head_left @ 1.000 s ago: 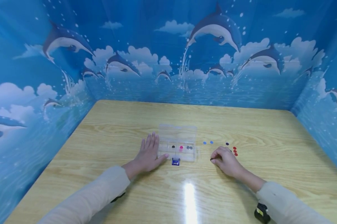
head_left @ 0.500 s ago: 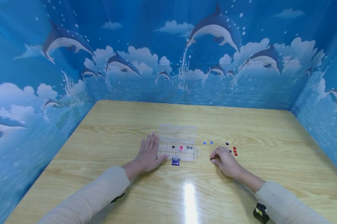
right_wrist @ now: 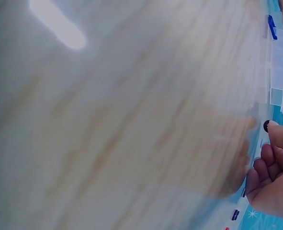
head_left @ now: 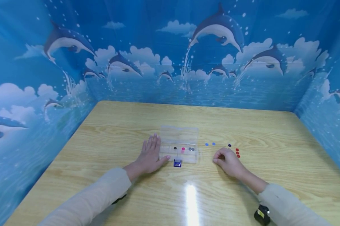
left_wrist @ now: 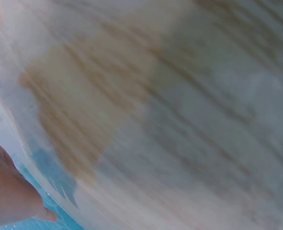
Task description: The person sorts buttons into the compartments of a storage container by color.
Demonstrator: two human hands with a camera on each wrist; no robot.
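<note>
My left hand [head_left: 150, 157] lies flat with its fingers spread along the left side of a clear plastic compartment box [head_left: 161, 157], the thumb at its front edge. The box's lid [head_left: 179, 134] is up, and a blue latch [head_left: 177, 163] hangs at the front. Inside sit a black button [head_left: 175, 148], a pink button [head_left: 183, 149] and two grey buttons [head_left: 191, 149]. Right of the box, my right hand [head_left: 228, 161] pinches a small black button [right_wrist: 266, 126] between thumb and forefinger, seen in the right wrist view but hidden in the head view.
Two light blue buttons [head_left: 210, 144] lie beyond my right hand. A dark button [head_left: 229, 145] and three red buttons [head_left: 237, 153] are just past its knuckles. A dolphin-printed curtain [head_left: 170, 56] encloses the wooden table [head_left: 130, 116] at the back and sides.
My right hand stays nearly in place while its fingertips shift slightly, and the black button's edge is out of sight in the head view. My left hand has not moved.
</note>
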